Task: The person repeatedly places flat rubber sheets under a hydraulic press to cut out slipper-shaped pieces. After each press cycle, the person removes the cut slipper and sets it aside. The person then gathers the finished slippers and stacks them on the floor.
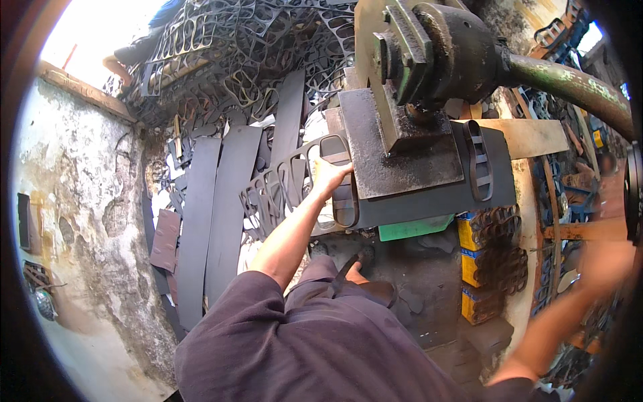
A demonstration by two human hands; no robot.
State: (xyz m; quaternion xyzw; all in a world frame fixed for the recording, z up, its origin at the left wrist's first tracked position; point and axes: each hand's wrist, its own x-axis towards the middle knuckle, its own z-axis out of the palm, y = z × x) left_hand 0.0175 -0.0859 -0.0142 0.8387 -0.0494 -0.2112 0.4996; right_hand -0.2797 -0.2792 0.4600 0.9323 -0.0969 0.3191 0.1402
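My left hand (pixel 329 177) grips the edge of a dark sheet strip with sole-shaped holes (pixel 287 173), at the left of a press's square metal plate (pixel 408 161). Under that plate lies a black sheet (pixel 429 206), its front part showing. On the sheet's right end stands a sole-shaped metal cutting die (pixel 481 161). Far to the right, my right hand (pixel 613 244) is smeared by motion beside the dark rim of a round thing (pixel 633 194). Its fingers cannot be made out.
Long black strips (pixel 231 194) lean at the left beside a stained wall (pixel 94 221). Holed scrap (pixel 254 40) is heaped at the back, near another person's arm (pixel 119 67). Yellow-blue boxes (pixel 471 268) and dark sole-shaped pieces stand right below the press. A thick metal arm (pixel 569 84) reaches right.
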